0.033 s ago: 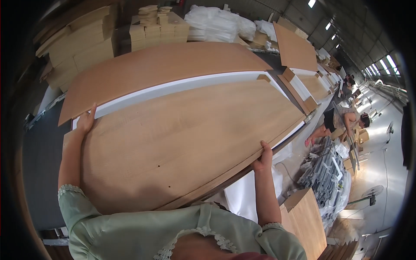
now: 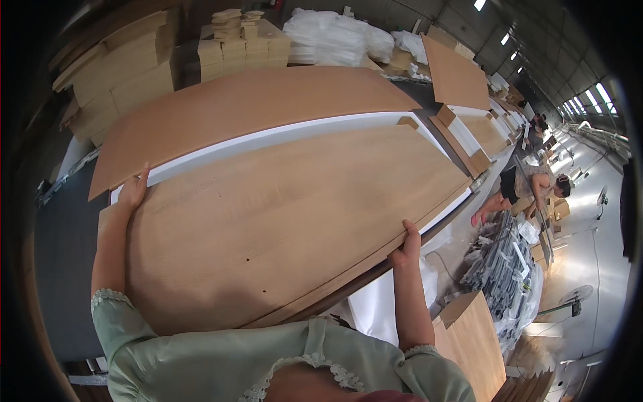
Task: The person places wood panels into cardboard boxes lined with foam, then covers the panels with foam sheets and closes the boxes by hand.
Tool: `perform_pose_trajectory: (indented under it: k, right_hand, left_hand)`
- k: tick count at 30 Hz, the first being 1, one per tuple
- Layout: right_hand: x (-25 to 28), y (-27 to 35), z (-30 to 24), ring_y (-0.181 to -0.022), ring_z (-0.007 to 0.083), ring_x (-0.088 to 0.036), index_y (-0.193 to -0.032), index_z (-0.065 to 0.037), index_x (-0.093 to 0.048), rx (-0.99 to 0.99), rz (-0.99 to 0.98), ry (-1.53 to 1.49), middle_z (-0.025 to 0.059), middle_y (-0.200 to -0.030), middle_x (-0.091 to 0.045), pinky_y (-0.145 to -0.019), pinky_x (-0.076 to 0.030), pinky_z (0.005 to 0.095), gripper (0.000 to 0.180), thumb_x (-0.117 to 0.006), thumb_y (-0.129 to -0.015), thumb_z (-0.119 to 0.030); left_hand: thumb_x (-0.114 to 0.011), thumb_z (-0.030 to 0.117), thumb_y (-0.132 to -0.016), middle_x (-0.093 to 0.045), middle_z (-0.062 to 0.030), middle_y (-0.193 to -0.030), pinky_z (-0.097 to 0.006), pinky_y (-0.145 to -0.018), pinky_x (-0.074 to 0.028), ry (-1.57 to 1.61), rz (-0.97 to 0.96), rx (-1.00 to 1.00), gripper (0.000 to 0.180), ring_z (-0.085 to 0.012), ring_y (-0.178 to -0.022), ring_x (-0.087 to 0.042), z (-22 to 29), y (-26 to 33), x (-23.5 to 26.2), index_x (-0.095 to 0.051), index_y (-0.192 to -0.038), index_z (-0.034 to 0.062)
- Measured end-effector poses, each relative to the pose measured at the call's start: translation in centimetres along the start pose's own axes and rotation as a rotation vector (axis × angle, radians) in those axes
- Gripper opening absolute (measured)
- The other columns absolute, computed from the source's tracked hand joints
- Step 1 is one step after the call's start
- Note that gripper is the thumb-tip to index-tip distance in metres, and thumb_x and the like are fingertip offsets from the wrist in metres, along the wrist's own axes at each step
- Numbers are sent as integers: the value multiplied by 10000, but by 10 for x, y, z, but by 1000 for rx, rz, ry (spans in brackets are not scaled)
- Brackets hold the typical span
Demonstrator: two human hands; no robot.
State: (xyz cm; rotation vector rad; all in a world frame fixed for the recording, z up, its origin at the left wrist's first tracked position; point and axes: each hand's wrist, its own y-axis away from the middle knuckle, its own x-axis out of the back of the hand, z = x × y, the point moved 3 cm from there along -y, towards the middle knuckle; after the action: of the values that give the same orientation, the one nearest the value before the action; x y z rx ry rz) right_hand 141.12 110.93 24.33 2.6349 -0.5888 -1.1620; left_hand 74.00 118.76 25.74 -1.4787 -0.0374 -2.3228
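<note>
Nothing changed vs. earlier: our left hand (image 2: 134, 191) and right hand (image 2: 406, 246) still grip the large light-brown wooden panel (image 2: 281, 214) by its edges, fingers closed.

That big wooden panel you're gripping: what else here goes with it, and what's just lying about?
In hand:
- large wooden panel
- left hand on its far edge
- right hand on its near edge
- white sheet under it
- brown board beyond it

Lying about:
- stacked cardboard blocks
- white plastic bags
- grey metal parts on the floor
- floor fan

Furniture factory hall: stacked wooden panels (image 2: 127, 74), cardboard boxes (image 2: 234, 40), long worktables (image 2: 63, 248).
</note>
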Motion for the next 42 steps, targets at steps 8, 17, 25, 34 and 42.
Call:
perform_pose_trajectory:
  k: [8, 17, 25, 34, 42]
  right_hand:
    - [-6, -42, 22, -1184, 293, -440, -1258, 5, -408, -39, 174, 102, 136, -1288, -461, -1012, -350, 427, 432, -421, -892, -224]
    - [-3, -53, 39, -1213, 285, -411, -1296, 37, -357, 39, 290, 139, 144, -1325, -416, -1011, -354, 407, 446, -423, -944, -229]
    - [-38, -33, 27, -1181, 276, -445, -1284, 32, -358, -4, 228, 100, 135, -1297, -441, -1013, -366, 407, 391, -375, -963, -191]
    - [8, -42, 71, -1037, 249, -509, -1123, -16, -446, -236, 398, 119, 117, -1148, -511, -892, -426, 405, 237, -403, -927, -143]
    - [11, -74, 64, -871, 243, -563, -1048, -14, -461, -531, 440, -2, 125, -1030, -546, -743, -478, 394, 243, -413, -895, -197]
  left_hand:
    - [-257, 693, -842, -568, -324, -1042, -432, -931, -383, -23, 194, -41, 855, -412, -1066, -527, -10, -49, -91, -604, -1061, -57]
    - [-237, 704, -842, -539, -350, -1075, -428, -935, -384, -145, -75, 96, 929, -418, -1093, -506, 3, -77, -96, -561, -1061, -139]
    - [-243, 728, -822, -510, -357, -1120, -423, -961, -363, -224, -162, 173, 957, -427, -1122, -482, 5, -101, -113, -556, -1075, -141]
    - [-229, 688, -852, -553, -351, -1034, -447, -904, -400, -239, -186, 110, 917, -430, -1022, -542, 20, -116, -132, -563, -1049, -143]
    - [-224, 715, -832, -587, -317, -994, -441, -900, -414, -258, -121, 217, 941, -407, -1013, -558, 12, -98, -122, -615, -953, -133]
